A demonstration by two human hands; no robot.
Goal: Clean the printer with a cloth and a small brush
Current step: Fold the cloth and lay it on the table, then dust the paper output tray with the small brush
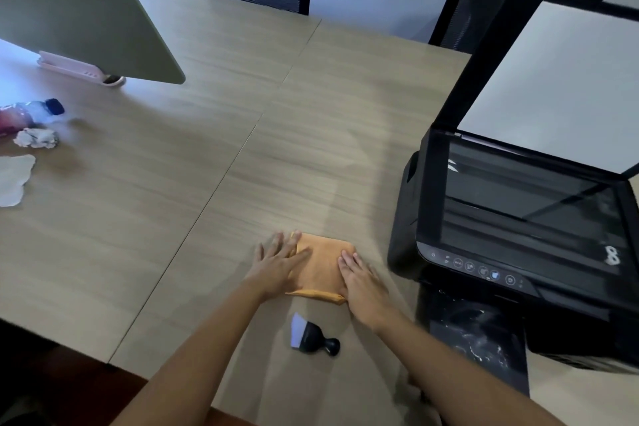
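Brush: the small black brush (pixel 313 337) lies on its side on the wooden table (pixel 173 183), just nearer the person than the cloth, pale bristles pointing left, untouched.
Right hand: the right hand (pixel 363 285) rests flat, fingers together and pressed down on the right edge of the orange cloth (pixel 321 266), gripping nothing.
Left hand: the left hand (pixel 280 266) is flat too, fingers spread, palm on the cloth's left edge.
Cloth: folded into a rough square, pinned to the table under both palms, just left of the printer.
Step, as judged: it looks like folding or smoothing the cloth before wiping; no hand is on the printer.
Printer: the black printer (pixel 511 252) sits right of the cloth, scanner lid (pixel 560 83) raised, glass (pixel 529 204) exposed, front paper tray out.
Risk: a loose fold could drag across the glass, and a hard push could knock the propped lid down.
Risk: an elbow swinging right of the cloth may catch the tray; the brush could be swept off the near edge.
Far left of the cloth: crumpled tissue (pixel 36 138) and a bottle (pixel 31 114) lie well apart.
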